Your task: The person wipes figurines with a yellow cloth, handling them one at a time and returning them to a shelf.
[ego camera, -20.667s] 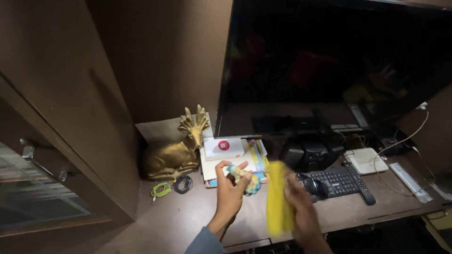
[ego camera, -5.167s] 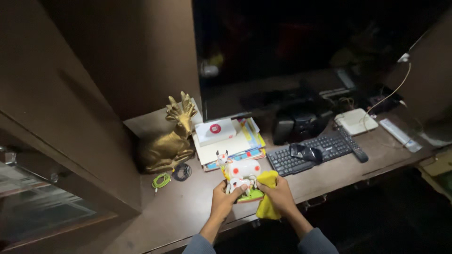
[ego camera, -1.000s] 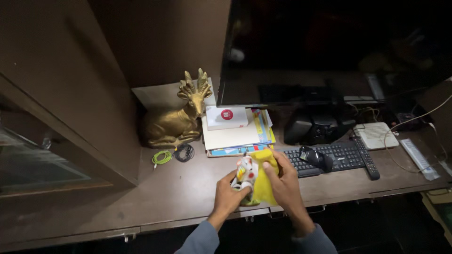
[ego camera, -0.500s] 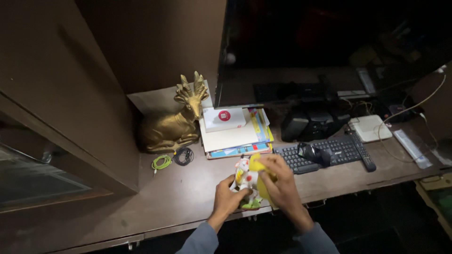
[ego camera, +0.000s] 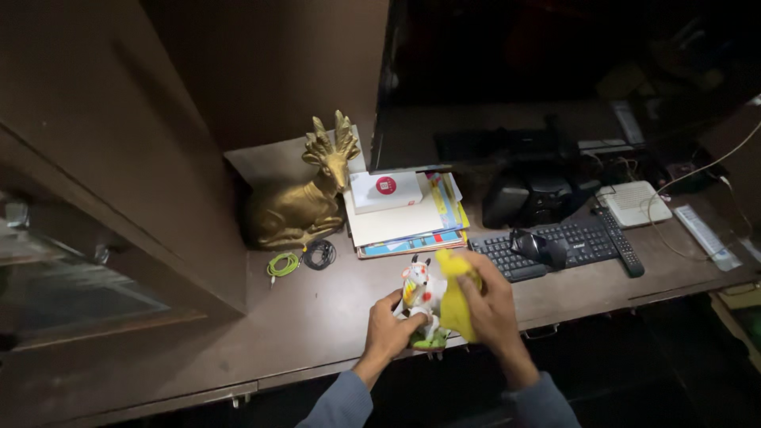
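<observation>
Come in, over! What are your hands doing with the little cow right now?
Left hand gripping cow figurine near its green base. Right hand pressing yellow cloth against its side. Books behind, keyboard to the right, both apart from it.

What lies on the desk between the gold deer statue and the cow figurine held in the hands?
In the head view, two coiled cables: a green cable and a black cable.

- The left hand (ego camera: 388, 333) gripped a white cow figurine (ego camera: 418, 295) by its green base.
- The right hand (ego camera: 491, 305) pressed a yellow cloth (ego camera: 456, 297) against it.
- A gold deer statue (ego camera: 305, 198) sat behind on the desk (ego camera: 317, 317).
</observation>
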